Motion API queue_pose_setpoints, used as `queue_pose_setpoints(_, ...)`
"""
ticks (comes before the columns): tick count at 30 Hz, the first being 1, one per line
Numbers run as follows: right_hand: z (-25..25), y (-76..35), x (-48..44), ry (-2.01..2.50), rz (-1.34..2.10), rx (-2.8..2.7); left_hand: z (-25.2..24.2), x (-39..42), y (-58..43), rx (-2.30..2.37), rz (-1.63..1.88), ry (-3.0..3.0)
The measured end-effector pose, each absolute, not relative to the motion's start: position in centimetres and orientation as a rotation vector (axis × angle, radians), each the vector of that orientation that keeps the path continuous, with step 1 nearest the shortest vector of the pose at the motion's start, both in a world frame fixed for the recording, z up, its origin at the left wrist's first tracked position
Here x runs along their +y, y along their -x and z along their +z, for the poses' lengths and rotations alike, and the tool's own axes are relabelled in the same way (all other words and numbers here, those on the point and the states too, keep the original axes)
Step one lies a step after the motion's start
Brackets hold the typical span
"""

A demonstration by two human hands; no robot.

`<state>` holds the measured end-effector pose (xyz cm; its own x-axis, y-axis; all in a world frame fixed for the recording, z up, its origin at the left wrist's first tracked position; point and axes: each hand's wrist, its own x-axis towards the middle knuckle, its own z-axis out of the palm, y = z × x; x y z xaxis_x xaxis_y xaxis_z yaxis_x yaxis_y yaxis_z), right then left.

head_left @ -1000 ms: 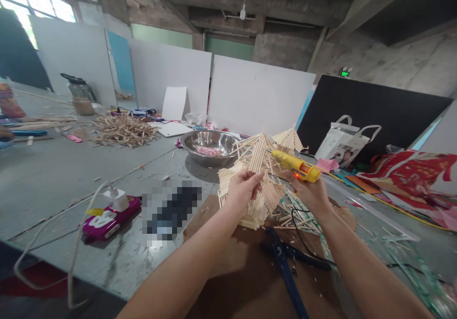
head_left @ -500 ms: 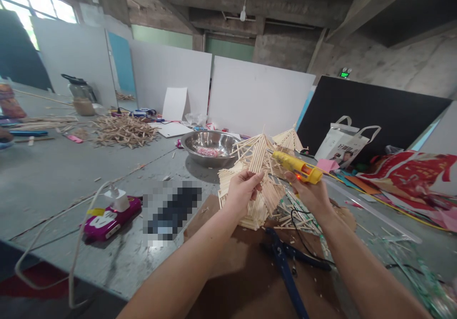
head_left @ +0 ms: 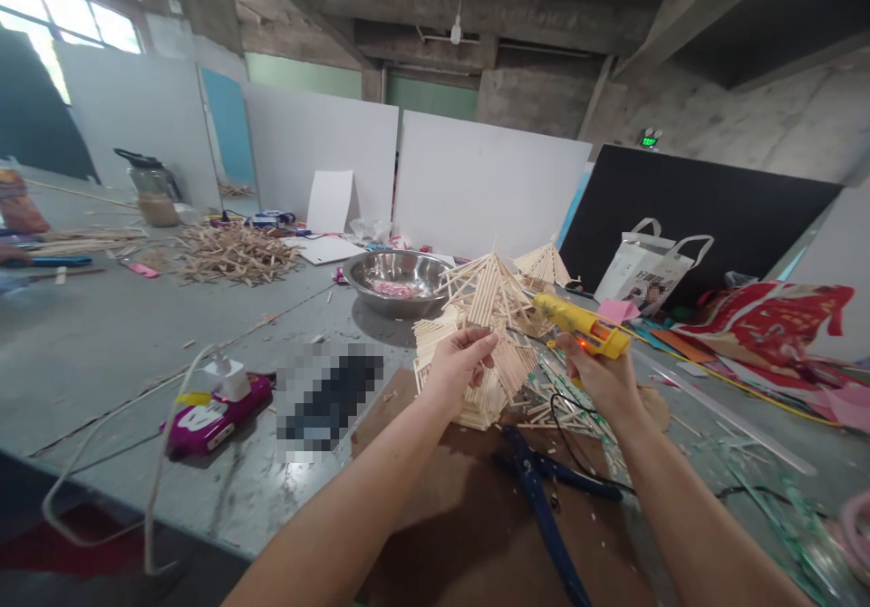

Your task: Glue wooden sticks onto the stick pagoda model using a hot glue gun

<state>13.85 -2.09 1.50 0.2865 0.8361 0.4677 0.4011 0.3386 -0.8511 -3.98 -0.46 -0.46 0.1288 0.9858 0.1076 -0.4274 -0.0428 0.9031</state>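
Note:
My right hand (head_left: 602, 373) is wrapped round the grip of a yellow hot glue gun (head_left: 581, 324), whose orange-red light is on and whose nozzle points left. The nozzle is close to a model built of thin wooden sticks (head_left: 490, 294), with a pointed, fanned roof. In front of that model, my left hand (head_left: 463, 362) is closed in a pinch at the lower end of the roof sticks; the fingertips partly hide what they hold, which looks like a thin wooden stick. Blue-handled pliers (head_left: 536, 489) lie below on a brown board (head_left: 435, 516).
A steel bowl (head_left: 398, 283) stands behind the model, with a second stick roof (head_left: 544, 264) to its right. Left are a purple power strip (head_left: 221, 415), a white cable and a stick pile (head_left: 237, 252). Loose sticks, green strips and a black cord lie right. Someone's hand (head_left: 14, 256) shows far left.
My right hand has drawn the glue gun a little to the right and down, away from the roof. My left hand stays at the same place on the sticks.

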Motion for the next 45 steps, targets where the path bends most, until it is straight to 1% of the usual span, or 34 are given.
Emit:
queue_pose_setpoints(6, 2.0, -13.2, -2.2, 1.258, 0.49, -1.303, -0.5, -0.9, 4.0, 0.778, 1.333, -1.016)
queue_pose_setpoints(10, 1.3, -14.0, -2.9, 1.215, 0.487, -1.283, -1.0, -1.9, 4.2, 0.821, 1.331, -1.04)
queue_pose_setpoints(16, -3.0, -17.4, -5.0, 1.111, 0.51, -1.103, -3.1, -4.5, 3.8, 0.972, 1.242, -1.171)
queue_pose_setpoints(21, -7.4, -19.8, -6.0, 0.966, 0.565, -0.804, -6.4, -5.4, 3.1, 1.115, 1.069, -1.509)
queue_pose_setpoints(25, -9.3, -20.6, -6.0, 0.933, 0.633, -0.662, -8.9, -5.3, 2.8, 1.251, 0.923, -1.797)
queue_pose_setpoints(30, -9.7, -21.3, -5.8, 0.84, 0.78, -0.533, -10.0, -5.4, 2.9, 1.41, 0.831, -2.109)
queue_pose_setpoints(36, -9.4, -22.0, -5.9, 0.739, 0.883, -0.504, -10.1, -5.7, 2.7, 1.469, 0.735, -2.273)
queue_pose_setpoints(39, -9.0, -22.6, -6.1, 0.701, 0.823, -0.497, -9.8, -6.0, 2.4, 1.495, 0.736, -2.327)
queue_pose_setpoints(42, -8.5, -23.0, -6.4, 0.702, 0.684, -0.482, -9.0, -6.5, 1.5, 1.471, 0.739, -2.45)
queue_pose_setpoints(45, -8.1, -23.1, -6.7, 0.729, 0.545, -0.485, -7.9, -6.6, -0.1, 1.392, 0.61, -2.613)
